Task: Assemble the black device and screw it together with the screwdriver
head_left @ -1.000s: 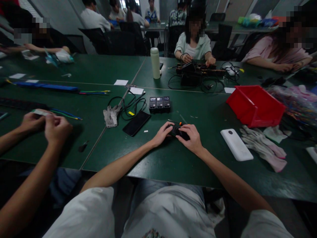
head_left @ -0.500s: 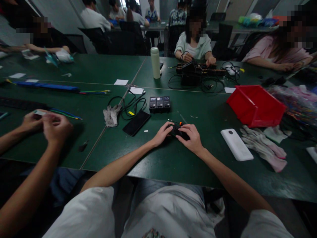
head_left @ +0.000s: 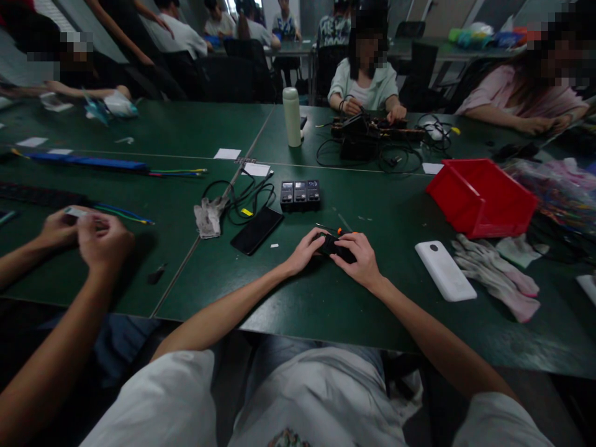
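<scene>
Between my two hands is a small black device (head_left: 331, 243), held low over the green table (head_left: 288, 298). My left hand (head_left: 306, 249) grips its left end, with the thumb on top. The fingers of my right hand (head_left: 359, 257) close around its right end and cover much of it. Just behind it lies a thin tool with an orange part (head_left: 342, 231), partly hidden by my hands. Beyond my hands stands a black three-slot battery charger (head_left: 300, 195). A black smartphone (head_left: 257, 231) lies to the left of my hands, near a tiny white slip (head_left: 274, 246).
On the right are a white power bank (head_left: 446, 271), work gloves (head_left: 496, 273) and a red bin (head_left: 482, 198). Left lie a crumpled glove (head_left: 210, 217) and a black cable (head_left: 254, 195). A pale green bottle (head_left: 292, 118) stands farther back. A co-worker's hands (head_left: 93, 233) are at left.
My hands and the black device stay nearly in place, the device shifting only slightly. In the back left, a standing person has come into view.
</scene>
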The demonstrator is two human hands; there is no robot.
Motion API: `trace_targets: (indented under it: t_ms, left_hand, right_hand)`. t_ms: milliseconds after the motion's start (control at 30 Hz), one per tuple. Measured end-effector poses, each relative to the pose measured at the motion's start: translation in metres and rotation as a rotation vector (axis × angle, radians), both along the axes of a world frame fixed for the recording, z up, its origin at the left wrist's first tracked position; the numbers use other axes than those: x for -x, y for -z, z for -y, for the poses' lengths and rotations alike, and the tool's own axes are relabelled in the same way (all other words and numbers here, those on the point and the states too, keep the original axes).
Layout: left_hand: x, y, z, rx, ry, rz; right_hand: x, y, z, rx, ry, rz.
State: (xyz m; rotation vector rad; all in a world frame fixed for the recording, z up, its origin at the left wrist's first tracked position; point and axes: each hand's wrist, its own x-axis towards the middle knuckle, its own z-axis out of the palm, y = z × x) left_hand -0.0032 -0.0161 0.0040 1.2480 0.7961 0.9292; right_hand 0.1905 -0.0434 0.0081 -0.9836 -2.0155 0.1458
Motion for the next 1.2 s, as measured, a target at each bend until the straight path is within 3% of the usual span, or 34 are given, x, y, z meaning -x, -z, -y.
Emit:
trace_targets:
  t_ms: [1200]
  left_hand:
    - [-0.0008,0.0006,0.0004,-0.040,-0.007,-0.016]
  right_hand:
    - [0.0000,0.0034,-0.0014,0.030,0.001,-0.001]
